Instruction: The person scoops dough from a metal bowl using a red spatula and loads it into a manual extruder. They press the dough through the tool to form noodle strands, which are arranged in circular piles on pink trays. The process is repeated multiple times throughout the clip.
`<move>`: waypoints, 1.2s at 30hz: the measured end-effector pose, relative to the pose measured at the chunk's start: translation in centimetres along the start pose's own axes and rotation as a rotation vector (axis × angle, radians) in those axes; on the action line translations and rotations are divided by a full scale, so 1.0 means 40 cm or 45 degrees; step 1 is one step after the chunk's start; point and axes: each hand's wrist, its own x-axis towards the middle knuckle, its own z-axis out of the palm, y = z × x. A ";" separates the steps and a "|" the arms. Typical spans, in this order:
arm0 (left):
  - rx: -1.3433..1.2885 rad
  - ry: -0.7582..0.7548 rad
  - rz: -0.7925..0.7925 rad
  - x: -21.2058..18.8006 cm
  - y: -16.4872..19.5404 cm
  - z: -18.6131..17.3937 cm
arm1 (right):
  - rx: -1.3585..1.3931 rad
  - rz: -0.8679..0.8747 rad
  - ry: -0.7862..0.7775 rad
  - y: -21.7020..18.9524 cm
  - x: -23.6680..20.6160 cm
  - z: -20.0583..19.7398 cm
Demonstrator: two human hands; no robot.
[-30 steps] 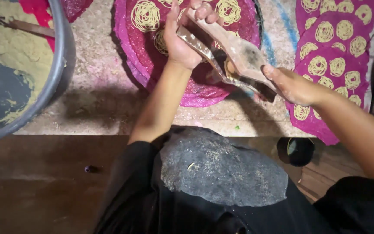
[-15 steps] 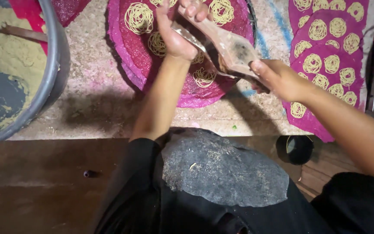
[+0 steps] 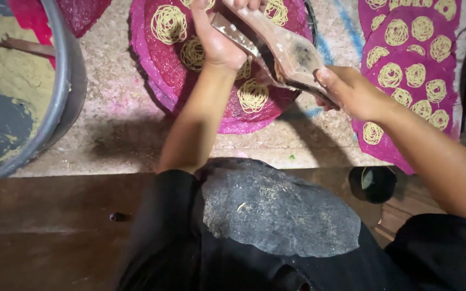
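My left hand (image 3: 218, 39) grips the far end of a wooden noodle press (image 3: 281, 51), and my right hand (image 3: 346, 89) is closed on its near handles. The press is held slanted above a round magenta woven tray (image 3: 155, 75) that carries several yellow coils of pressed noodles (image 3: 252, 96). The coil under the press is hidden by the tool and my hands.
A second magenta tray (image 3: 405, 81) with several noodle coils lies at the right. A large grey metal basin (image 3: 55, 91) with yellow dough stands at the left on the stone slab. A small dark round cup (image 3: 376, 184) sits below the slab's edge at the right.
Both hands and the press have shifted up and slightly left in view over the round tray; the grip on the press is unchanged.
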 end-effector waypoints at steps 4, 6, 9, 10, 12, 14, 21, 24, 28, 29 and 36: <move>0.700 0.482 -0.455 -0.041 0.026 -0.024 | 0.122 -0.207 -0.041 0.033 -0.006 0.002; 1.182 0.537 -0.666 -0.073 0.018 -0.044 | 0.134 -0.238 -0.038 0.055 -0.009 -0.005; 1.378 0.440 -0.943 -0.119 0.003 -0.070 | 0.140 -0.228 -0.019 0.098 0.013 0.000; 1.376 0.403 -1.025 -0.133 0.001 -0.073 | 0.194 -0.273 0.014 0.117 0.023 0.007; 1.822 0.250 -0.906 -0.172 0.010 -0.075 | 0.303 -0.360 0.080 0.162 0.044 0.027; 2.293 0.036 -0.677 -0.224 0.031 -0.060 | 0.357 -0.272 0.218 0.211 0.058 0.038; 2.920 0.163 0.069 -0.427 0.160 0.033 | 0.420 -0.349 0.940 0.296 0.105 0.034; 2.900 0.314 0.345 -0.454 0.213 0.047 | -0.029 -0.161 1.266 0.273 0.158 0.033; 3.000 0.493 0.394 -0.424 0.236 0.026 | -0.328 -0.015 1.367 0.215 0.222 0.034; 3.019 0.471 0.384 -0.410 0.240 0.021 | -0.382 0.008 1.375 0.196 0.232 0.031; 3.138 0.443 0.379 -0.326 0.258 0.015 | -0.850 -0.119 1.800 0.081 0.267 0.006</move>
